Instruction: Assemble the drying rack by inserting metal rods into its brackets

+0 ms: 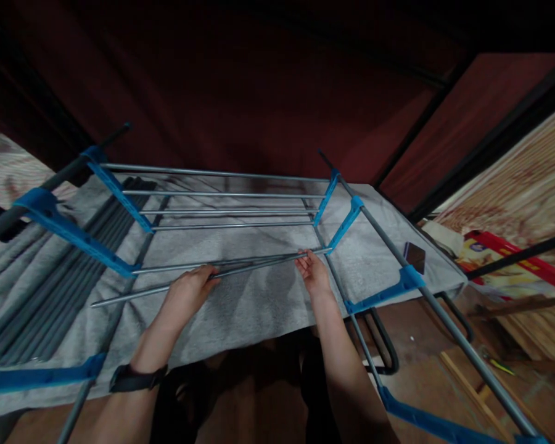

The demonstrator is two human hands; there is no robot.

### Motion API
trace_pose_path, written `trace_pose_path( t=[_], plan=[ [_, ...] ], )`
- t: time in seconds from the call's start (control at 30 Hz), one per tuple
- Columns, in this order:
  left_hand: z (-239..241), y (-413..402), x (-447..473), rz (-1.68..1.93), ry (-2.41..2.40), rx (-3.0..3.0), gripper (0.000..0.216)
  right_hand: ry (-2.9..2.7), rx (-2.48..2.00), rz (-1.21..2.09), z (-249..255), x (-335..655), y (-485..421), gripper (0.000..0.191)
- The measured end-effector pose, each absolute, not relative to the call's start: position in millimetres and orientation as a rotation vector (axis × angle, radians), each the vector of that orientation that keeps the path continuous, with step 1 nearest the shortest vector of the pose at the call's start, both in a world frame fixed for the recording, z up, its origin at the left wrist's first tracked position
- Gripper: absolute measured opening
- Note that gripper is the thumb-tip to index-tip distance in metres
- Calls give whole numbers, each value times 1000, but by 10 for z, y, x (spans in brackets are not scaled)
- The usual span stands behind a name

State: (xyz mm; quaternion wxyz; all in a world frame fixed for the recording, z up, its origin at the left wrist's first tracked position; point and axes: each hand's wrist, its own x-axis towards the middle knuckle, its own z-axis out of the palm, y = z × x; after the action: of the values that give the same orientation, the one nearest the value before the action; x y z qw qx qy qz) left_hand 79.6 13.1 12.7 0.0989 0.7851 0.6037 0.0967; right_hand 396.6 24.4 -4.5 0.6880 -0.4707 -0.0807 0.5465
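Note:
My left hand is wrapped around a thin grey metal tube, left of its middle. The thumb and fingertips of my right hand pinch the same tube near its right end, close to a blue plastic bracket. Its left end sticks out free beyond my left hand, over the cloth. A second tube runs just behind it from the left blue bracket, and the two converge near my right hand. Beyond them, several crossbars span the rear pair of brackets.
A grey cloth covers the surface under the frame. Several loose tubes lie on the left. On the right are a phone, a side pole with more brackets, and a red and yellow package. A dark red panel stands behind.

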Motion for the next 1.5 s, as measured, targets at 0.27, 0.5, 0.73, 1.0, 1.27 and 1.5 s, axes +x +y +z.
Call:
trace_pose_path(
  t=[0.27, 0.5, 0.73, 1.0, 1.27, 1.5],
  plan=[
    [40, 177, 768, 307, 1757, 2360, 40, -188, -1020, 1233, -20, 3993, 268, 7],
    [94, 156, 799, 385, 1705, 2356, 31, -195, -1013, 1220, -17, 3994, 280, 10],
    [203, 98, 852, 377, 1740, 2422, 31, -162, -1089, 1268, -29, 4041, 278, 21],
    [248, -10, 1060, 377, 1646, 2467, 29, -120, -1157, 1165, -153, 4216, 262, 14],
    [130, -65, 1196, 347, 1526, 2733, 27, -77, -1230, 1119, -233, 4431, 247, 20],
    [14, -45, 1278, 339, 1542, 2814, 33, -82, -1277, 1108, -283, 4557, 251, 25]
  ],
)
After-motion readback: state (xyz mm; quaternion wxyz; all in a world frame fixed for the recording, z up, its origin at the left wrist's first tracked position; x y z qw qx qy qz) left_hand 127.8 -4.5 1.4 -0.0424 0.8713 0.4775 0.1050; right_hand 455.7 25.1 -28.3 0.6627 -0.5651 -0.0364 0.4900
